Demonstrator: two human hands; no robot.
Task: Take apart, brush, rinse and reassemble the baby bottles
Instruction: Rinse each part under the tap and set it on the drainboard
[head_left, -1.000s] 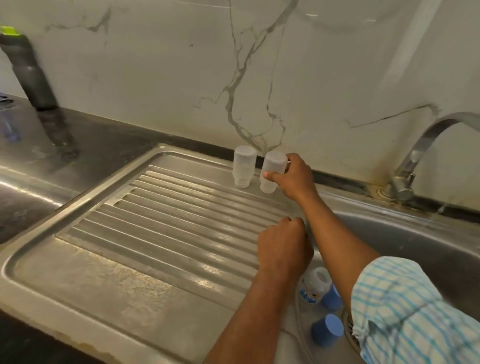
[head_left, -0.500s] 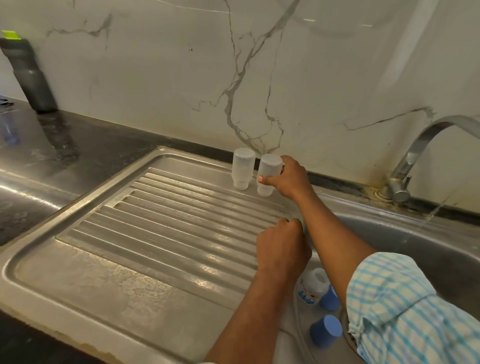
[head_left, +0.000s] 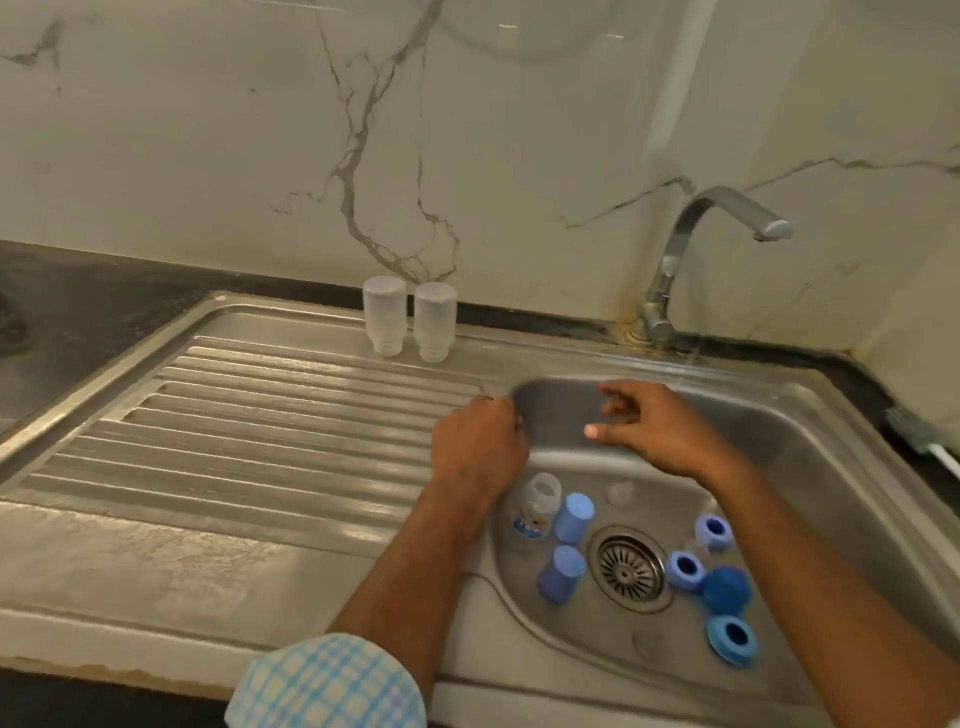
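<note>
Two clear baby bottles, one (head_left: 384, 322) left of the other (head_left: 435, 327), stand upside down at the back of the steel drainboard (head_left: 234, 441). A third clear bottle (head_left: 537, 506) with a printed label lies in the sink basin (head_left: 831, 467). Beside it are two light-blue caps (head_left: 573, 517), several blue collar rings (head_left: 684, 569) and a clear teat (head_left: 621, 492). My left hand (head_left: 478, 452) rests as a curled fist on the basin's left rim. My right hand (head_left: 654, 431) hovers over the basin with loosely bent fingers, holding nothing.
A chrome tap (head_left: 717, 218) rises behind the basin, its spout pointing right. The drain strainer (head_left: 628, 569) sits in the middle of the basin floor. A brush (head_left: 914, 434) lies on the dark counter at the right. A marble wall backs the sink.
My right hand has let go of the second upturned bottle and drawn back over the basin. The view has swung right and down, showing more of the basin.
</note>
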